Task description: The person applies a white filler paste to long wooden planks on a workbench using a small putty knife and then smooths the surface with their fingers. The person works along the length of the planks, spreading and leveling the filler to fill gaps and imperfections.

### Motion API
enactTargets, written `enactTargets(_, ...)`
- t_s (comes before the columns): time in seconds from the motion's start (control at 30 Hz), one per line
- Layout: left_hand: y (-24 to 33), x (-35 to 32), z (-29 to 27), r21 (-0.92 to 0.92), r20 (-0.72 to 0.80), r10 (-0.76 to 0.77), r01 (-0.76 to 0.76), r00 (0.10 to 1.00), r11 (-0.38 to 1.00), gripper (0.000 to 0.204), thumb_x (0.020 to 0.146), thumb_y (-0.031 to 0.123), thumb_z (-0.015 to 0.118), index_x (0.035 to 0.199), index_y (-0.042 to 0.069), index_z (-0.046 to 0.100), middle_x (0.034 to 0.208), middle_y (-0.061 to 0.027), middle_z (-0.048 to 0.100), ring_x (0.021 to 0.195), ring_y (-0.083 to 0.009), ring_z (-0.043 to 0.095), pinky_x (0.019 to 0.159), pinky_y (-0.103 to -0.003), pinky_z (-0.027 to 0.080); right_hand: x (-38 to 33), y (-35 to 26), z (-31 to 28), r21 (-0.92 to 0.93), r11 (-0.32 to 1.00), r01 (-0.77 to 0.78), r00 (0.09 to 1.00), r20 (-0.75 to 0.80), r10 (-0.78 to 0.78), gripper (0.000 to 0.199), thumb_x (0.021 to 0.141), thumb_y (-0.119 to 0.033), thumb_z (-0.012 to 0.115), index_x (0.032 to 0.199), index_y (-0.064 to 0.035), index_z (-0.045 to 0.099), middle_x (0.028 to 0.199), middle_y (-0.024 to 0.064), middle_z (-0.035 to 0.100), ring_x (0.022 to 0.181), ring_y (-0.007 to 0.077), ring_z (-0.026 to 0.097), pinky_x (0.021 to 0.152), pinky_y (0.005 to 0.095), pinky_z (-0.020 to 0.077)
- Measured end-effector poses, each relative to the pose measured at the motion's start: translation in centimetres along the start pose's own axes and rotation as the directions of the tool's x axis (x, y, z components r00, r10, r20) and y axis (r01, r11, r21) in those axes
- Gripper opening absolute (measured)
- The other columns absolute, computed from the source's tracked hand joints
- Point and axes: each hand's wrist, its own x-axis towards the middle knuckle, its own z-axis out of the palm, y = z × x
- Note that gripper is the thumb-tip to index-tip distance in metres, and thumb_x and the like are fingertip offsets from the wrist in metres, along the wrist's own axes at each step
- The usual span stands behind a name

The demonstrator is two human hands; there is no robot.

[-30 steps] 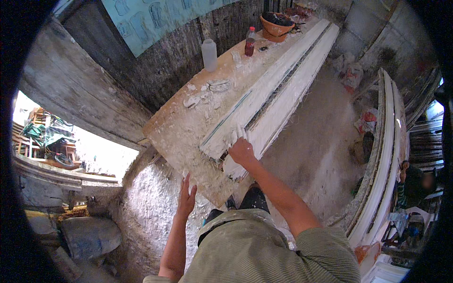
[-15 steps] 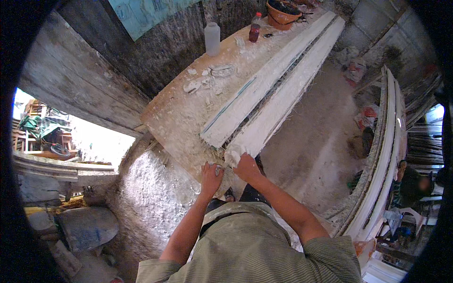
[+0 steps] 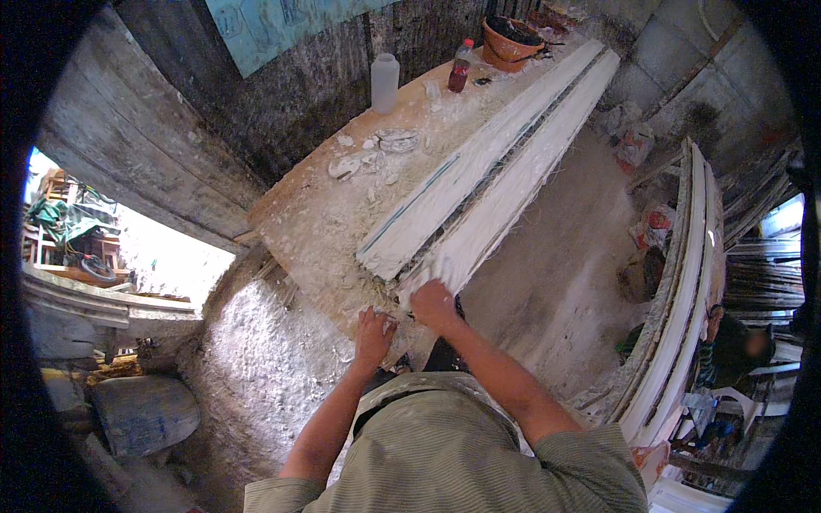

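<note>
With the right hand point(image 3: 433, 301), touching the near end of the right white strip point(image 3: 481, 227), likely laid lengthwise along the surface point(image 3: 299, 197) for support; with the left hand point(image 3: 373, 340) nearby; with fingers bent, cannot tell whether gripping anything.

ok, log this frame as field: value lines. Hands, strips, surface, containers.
left hand: fingers curled, by the table's near end; grip unclear
right hand: at the near end of the right white strip; blurred, grip unclear
strips: two, long, side by side, dark gap between
surface: table, white residue and lumps
containers: translucent bottle, red-capped bottle, orange bucket
</note>
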Motion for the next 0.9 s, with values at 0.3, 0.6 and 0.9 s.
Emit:
enactTargets(0.3,4.8,0.2,-3.7,0.141,-0.142,-0.077,0.097,0.987,0.985,0.047,0.087,0.028,0.072,0.126,0.007,0.058,0.129,-0.0284,0.052,0.127,-0.0480,0.044,0.109,-0.054,0.034,11.8,20.5,-1.2,-0.092,0.993,0.075,0.993,-0.081,-0.083,0.021,0.086,-0.014,0.053,0.084,0.0016,0.067,0.080,0.0223,0.067,0.077,0.0394,0.066,0.073,0.0527,0.0505)
enactTargets(0.6,9.2,7.9,-4.9,-0.120,0.237,0.209,-0.184,0.949,0.975,0.062,0.093,0.031,0.064,0.145,0.008,0.038,0.144,-0.0328,0.039,0.132,-0.0498,0.040,0.113,-0.051,0.033,3.8,7.4,-0.9,0.275,0.961,0.037,0.994,0.085,-0.062,0.034,0.085,-0.026,0.061,0.076,0.0061,0.069,0.090,0.0285,0.065,0.082,0.0417,0.066,0.076,0.0549,0.0542)
enactTargets(0.9,14.6,18.4,0.0,-0.009,0.521,0.260,-0.299,0.813,0.954,0.081,0.099,0.043,0.053,0.154,-0.005,0.018,0.152,-0.0355,0.028,0.144,-0.0476,0.026,0.120,-0.046,0.022,14.6,24.3,-6.5,0.231,0.953,-0.198,0.979,-0.010,0.206,0.029,0.090,-0.025,0.055,0.086,-0.0025,0.073,0.089,0.0237,0.066,0.087,0.0391,0.066,0.079,0.0516,0.0564)
